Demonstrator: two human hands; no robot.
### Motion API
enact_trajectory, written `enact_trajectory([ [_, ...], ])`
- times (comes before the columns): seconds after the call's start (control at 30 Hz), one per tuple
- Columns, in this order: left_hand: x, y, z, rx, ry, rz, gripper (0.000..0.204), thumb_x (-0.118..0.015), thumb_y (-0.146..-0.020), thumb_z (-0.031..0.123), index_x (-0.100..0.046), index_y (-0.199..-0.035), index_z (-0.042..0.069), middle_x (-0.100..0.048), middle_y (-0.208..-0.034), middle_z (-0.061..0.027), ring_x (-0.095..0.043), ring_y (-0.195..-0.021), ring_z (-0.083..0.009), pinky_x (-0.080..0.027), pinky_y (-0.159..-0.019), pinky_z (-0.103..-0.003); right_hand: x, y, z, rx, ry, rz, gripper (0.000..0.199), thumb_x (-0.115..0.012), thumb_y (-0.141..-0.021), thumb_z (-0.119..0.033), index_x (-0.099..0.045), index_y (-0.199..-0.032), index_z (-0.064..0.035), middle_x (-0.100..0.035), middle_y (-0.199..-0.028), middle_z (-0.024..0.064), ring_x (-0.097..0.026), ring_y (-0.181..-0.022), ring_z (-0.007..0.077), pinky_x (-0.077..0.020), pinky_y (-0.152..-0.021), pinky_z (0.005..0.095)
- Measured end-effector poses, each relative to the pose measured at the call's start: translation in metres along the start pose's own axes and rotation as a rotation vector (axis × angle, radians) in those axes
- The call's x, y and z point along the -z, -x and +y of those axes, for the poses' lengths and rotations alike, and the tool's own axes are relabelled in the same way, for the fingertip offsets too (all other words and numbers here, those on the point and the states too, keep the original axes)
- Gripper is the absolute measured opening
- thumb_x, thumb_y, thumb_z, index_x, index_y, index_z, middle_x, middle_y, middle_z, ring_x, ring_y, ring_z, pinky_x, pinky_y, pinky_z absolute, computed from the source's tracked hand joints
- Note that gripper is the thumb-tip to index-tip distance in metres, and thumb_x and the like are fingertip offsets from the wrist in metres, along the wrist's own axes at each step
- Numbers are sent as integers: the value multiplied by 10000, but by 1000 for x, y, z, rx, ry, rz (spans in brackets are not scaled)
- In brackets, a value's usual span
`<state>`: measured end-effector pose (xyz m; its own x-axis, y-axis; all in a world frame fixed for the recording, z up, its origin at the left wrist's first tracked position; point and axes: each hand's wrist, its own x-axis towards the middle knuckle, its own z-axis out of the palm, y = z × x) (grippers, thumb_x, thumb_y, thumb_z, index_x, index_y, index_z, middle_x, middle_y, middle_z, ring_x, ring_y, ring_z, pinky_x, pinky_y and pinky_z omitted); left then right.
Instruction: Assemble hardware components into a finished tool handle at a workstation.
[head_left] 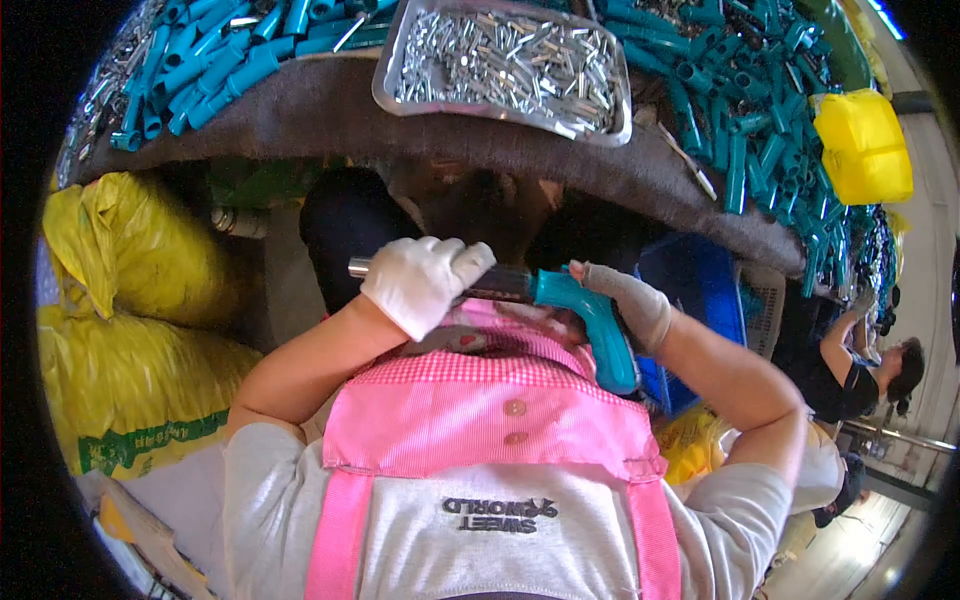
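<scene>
Left hand [420, 280] fingers wrapped tight round metal rod [358, 267]; right hand [632, 305] closed on teal fitting [590, 320] (held at chest, below bench edge); keep both coaxial, press straight, no twist

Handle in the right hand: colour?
Teal, on the handle held by the gloved right hand; head view shows it best.
</scene>
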<state>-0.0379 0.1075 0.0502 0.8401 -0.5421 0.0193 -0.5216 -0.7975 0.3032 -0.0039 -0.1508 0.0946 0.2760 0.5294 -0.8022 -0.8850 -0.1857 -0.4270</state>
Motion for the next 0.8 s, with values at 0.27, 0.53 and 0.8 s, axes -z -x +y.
enact_trajectory([
  [0.27,20,-3,1,0,376,-79,457,-685,-712,254,-534,-1111,89,-626,-928,-159,-616,-836,-326,-493,-716,-399,-28,17,-69,1405,1017,782,238,-468,-901,-113,-615,-1050,1,-626,-1056,171,-596,-962,242,-439,-861,317],
  [0.53,21,-1,-4,-36,393,105,400,-686,-718,187,-531,-1076,100,-624,-868,-163,-622,-796,-333,-500,-708,-399,-45,33,-65,1566,922,453,388,-371,-962,-264,-556,-1188,-8,-516,-1253,209,-416,-1249,337,-274,-1048,388],
  [0.8,32,-7,6,46,566,59,397,-691,-714,217,-539,-1052,72,-630,-875,-168,-619,-803,-344,-501,-699,-390,-59,48,-67,1570,985,466,425,-392,-950,-326,-564,-1177,-10,-507,-1279,179,-401,-1256,354,-244,-1064,423],
])
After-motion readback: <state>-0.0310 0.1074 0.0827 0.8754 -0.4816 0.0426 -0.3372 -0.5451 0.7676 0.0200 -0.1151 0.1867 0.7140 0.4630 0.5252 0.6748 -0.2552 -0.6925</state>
